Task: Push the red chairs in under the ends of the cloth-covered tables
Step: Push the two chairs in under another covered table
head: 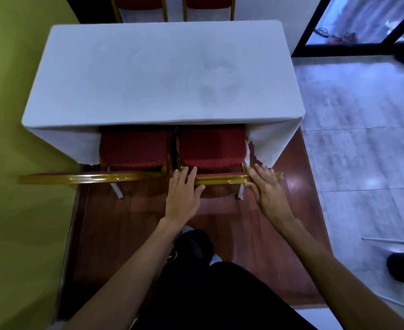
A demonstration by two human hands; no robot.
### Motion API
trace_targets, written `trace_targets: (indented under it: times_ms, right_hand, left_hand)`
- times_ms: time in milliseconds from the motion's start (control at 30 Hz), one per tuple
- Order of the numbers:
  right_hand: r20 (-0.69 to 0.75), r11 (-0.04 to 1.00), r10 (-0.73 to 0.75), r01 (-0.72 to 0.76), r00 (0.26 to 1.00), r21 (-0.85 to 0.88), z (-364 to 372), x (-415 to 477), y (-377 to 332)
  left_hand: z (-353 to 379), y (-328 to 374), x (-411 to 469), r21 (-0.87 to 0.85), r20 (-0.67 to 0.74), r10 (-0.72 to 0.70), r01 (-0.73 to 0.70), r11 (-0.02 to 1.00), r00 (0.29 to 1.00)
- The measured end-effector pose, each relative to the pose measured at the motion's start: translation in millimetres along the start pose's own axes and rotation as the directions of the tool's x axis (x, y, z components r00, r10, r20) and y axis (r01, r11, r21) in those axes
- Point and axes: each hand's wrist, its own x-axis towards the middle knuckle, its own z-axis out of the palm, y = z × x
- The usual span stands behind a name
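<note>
The left hand and right hand, each grip wide and flat-fingered, are pressing the back rail of the right red chair, which is sitting mostly under the cloth-covered surface beside the left red chair, so little pushing is remaining here.

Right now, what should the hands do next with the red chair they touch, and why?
Probably nudge the right chair farther under the table: the left hand and right hand lie flat on its gold back rail, and much of its red seat shows outside the cloth.

Bare forearms, black trousers, black-and-white shoe
</note>
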Motion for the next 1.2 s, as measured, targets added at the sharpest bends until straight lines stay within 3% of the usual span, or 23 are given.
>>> trace_targets:
  times_ms: [233,533,800,933,1100,1200]
  right_hand:
    - [0.070,1.000,0.027,-0.028,0.997,0.004,-8.4,19.8,1.6]
    - [0.180,0.996,0.088,-0.086,0.980,-0.015,-21.4,35.0,3.5]
    - [0.318,0.998,-0.067,0.061,0.946,0.028,2.3,90.6,-61.5]
    - [0.419,0.990,-0.133,0.136,0.898,0.022,27.9,117.8,-89.3]
    - [0.603,0.971,-0.144,0.230,0.784,-0.068,50.9,128.3,-109.5]
    - [0.632,0.975,-0.106,0.206,0.768,-0.087,61.0,126.5,-120.0]
  left_hand:
    - [0.0,-1.1,16.9,-0.005,0.012,0.012,-0.012,1.000,1.000]
    - [-10.4,-21.6,37.5,-0.017,0.137,0.061,-0.059,0.998,0.989]
    - [-53.1,-57.1,42.9,-0.078,0.064,-0.029,0.034,0.996,0.998]
    - [-76.2,-83.6,49.3,-0.025,0.046,-0.080,0.081,0.996,0.996]
    - [-100.3,-122.5,42.1,0.094,0.013,-0.088,0.086,0.992,0.996]
    - [-109.0,-148.5,33.1,0.184,-0.005,-0.068,0.068,0.981,0.998]
